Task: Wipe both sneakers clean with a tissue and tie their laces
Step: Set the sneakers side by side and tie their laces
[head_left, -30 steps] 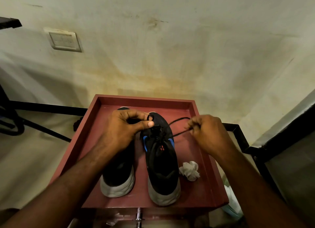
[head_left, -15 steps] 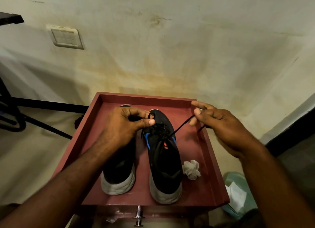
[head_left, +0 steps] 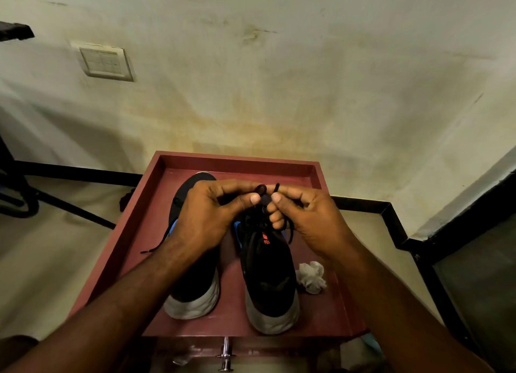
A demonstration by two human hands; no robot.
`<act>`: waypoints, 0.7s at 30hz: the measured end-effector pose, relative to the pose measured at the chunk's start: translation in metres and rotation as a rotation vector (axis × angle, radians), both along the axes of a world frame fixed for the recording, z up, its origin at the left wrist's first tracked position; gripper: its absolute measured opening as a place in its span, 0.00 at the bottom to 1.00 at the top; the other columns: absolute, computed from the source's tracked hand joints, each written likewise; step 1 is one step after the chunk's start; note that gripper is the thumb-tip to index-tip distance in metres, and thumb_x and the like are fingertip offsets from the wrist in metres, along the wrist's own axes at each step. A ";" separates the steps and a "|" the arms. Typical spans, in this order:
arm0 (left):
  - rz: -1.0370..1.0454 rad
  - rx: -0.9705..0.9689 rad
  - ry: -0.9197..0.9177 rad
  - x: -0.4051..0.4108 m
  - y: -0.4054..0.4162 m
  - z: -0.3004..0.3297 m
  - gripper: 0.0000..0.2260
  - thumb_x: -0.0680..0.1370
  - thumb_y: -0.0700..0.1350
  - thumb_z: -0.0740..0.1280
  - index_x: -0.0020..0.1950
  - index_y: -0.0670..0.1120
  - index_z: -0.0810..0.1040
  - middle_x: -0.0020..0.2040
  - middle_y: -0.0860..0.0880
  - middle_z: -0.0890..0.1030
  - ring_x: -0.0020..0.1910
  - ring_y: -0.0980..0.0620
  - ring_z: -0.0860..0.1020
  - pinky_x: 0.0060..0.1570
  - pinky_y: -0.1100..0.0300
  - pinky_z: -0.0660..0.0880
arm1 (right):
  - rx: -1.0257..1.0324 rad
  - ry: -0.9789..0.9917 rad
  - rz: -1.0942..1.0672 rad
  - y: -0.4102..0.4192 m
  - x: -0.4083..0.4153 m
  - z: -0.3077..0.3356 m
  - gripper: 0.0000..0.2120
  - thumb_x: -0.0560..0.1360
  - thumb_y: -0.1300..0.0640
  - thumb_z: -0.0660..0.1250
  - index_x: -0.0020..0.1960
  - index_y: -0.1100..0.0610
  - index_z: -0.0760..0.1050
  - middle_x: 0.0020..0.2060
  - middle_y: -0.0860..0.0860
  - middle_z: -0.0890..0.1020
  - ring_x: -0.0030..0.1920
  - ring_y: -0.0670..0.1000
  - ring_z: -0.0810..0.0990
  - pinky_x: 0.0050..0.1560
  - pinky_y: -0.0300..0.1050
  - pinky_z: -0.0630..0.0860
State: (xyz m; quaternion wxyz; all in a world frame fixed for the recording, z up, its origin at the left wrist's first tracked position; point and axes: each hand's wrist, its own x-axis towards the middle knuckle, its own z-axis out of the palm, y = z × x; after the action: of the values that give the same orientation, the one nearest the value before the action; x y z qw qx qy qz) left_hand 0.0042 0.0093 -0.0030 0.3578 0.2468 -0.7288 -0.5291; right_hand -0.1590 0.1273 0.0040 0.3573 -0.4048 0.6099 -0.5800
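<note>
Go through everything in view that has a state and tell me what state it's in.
Left hand: pinches a lace loop.
Right hand: pinches the other lace end.
Right sneaker: upright, laces mid-tie.
Left sneaker: upright, one lace trailing loose.
Tissue: crumpled, lying beside right sneaker.

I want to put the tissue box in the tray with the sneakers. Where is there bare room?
Bare floor of the red tray shows beyond the sneaker toes along the far wall, in the near right corner below the crumpled tissue, and left of the left sneaker. It is crowded where both hands work the laces of the right sneaker.
</note>
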 end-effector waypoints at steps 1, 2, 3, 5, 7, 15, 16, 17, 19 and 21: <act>-0.014 -0.013 -0.014 0.000 0.001 0.000 0.11 0.74 0.45 0.77 0.56 0.50 0.88 0.47 0.51 0.89 0.51 0.51 0.87 0.57 0.47 0.81 | 0.013 0.015 -0.018 0.001 0.000 -0.001 0.09 0.80 0.61 0.70 0.60 0.59 0.84 0.39 0.54 0.86 0.36 0.48 0.82 0.40 0.41 0.80; -0.022 -0.021 -0.022 0.000 0.001 -0.001 0.11 0.74 0.45 0.77 0.56 0.49 0.87 0.47 0.50 0.88 0.51 0.51 0.87 0.58 0.47 0.82 | 0.028 0.025 -0.030 0.001 -0.001 -0.002 0.09 0.79 0.61 0.72 0.58 0.60 0.85 0.38 0.55 0.86 0.35 0.49 0.82 0.38 0.41 0.80; -0.028 -0.026 -0.022 -0.001 0.002 -0.001 0.10 0.74 0.44 0.77 0.55 0.49 0.88 0.46 0.50 0.88 0.50 0.51 0.87 0.57 0.47 0.82 | 0.041 0.043 -0.034 0.001 -0.002 -0.003 0.09 0.78 0.59 0.73 0.57 0.59 0.85 0.37 0.55 0.86 0.35 0.49 0.82 0.37 0.41 0.79; -0.043 -0.032 -0.009 -0.001 0.003 0.000 0.06 0.74 0.43 0.77 0.50 0.48 0.88 0.45 0.49 0.88 0.48 0.51 0.86 0.55 0.50 0.82 | 0.065 0.115 -0.009 0.000 -0.002 -0.003 0.08 0.79 0.58 0.71 0.57 0.57 0.85 0.37 0.52 0.86 0.36 0.48 0.81 0.38 0.42 0.78; -0.081 -0.039 0.014 -0.001 0.003 0.001 0.04 0.74 0.44 0.77 0.47 0.51 0.88 0.45 0.50 0.88 0.48 0.52 0.86 0.54 0.50 0.82 | 0.080 0.185 0.059 -0.001 -0.002 -0.003 0.08 0.82 0.59 0.67 0.58 0.56 0.85 0.38 0.49 0.85 0.37 0.46 0.82 0.41 0.42 0.79; -0.173 -0.138 -0.057 -0.001 0.002 -0.001 0.08 0.70 0.47 0.78 0.47 0.49 0.89 0.55 0.55 0.87 0.61 0.57 0.82 0.61 0.51 0.80 | 0.111 0.132 0.202 0.004 -0.001 0.004 0.12 0.81 0.64 0.68 0.57 0.57 0.65 0.41 0.63 0.86 0.39 0.60 0.85 0.39 0.49 0.80; -0.191 -0.144 -0.073 0.000 0.003 0.001 0.08 0.70 0.47 0.79 0.48 0.48 0.89 0.54 0.54 0.87 0.58 0.56 0.84 0.59 0.52 0.81 | 0.114 0.134 0.203 0.004 0.000 0.004 0.13 0.80 0.65 0.68 0.57 0.57 0.65 0.41 0.63 0.85 0.39 0.60 0.86 0.40 0.50 0.81; -0.206 -0.149 -0.084 0.001 0.003 0.002 0.09 0.70 0.46 0.79 0.48 0.47 0.89 0.52 0.53 0.88 0.54 0.55 0.85 0.56 0.53 0.82 | 0.112 0.138 0.201 0.005 0.000 0.004 0.14 0.80 0.65 0.69 0.57 0.57 0.64 0.41 0.62 0.85 0.39 0.60 0.86 0.41 0.50 0.81; -0.199 -0.162 -0.090 0.002 0.003 0.005 0.09 0.70 0.46 0.79 0.48 0.48 0.89 0.47 0.53 0.88 0.48 0.54 0.87 0.51 0.56 0.83 | 0.102 0.152 0.185 0.005 -0.001 0.005 0.14 0.80 0.65 0.69 0.57 0.56 0.64 0.44 0.62 0.85 0.40 0.60 0.87 0.43 0.52 0.83; -0.154 -0.144 -0.087 0.003 0.001 0.008 0.08 0.69 0.47 0.79 0.47 0.49 0.89 0.43 0.53 0.88 0.43 0.53 0.87 0.47 0.58 0.82 | 0.080 0.145 0.199 0.005 -0.001 0.006 0.15 0.80 0.65 0.69 0.58 0.56 0.64 0.46 0.63 0.85 0.43 0.62 0.87 0.47 0.55 0.84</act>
State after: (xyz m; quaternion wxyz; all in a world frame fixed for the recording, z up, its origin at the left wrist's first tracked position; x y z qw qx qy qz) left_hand 0.0075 0.0101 0.0052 0.3008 0.1862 -0.7968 -0.4899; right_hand -0.1597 0.1326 0.0096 0.3839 -0.4896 0.6134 -0.4864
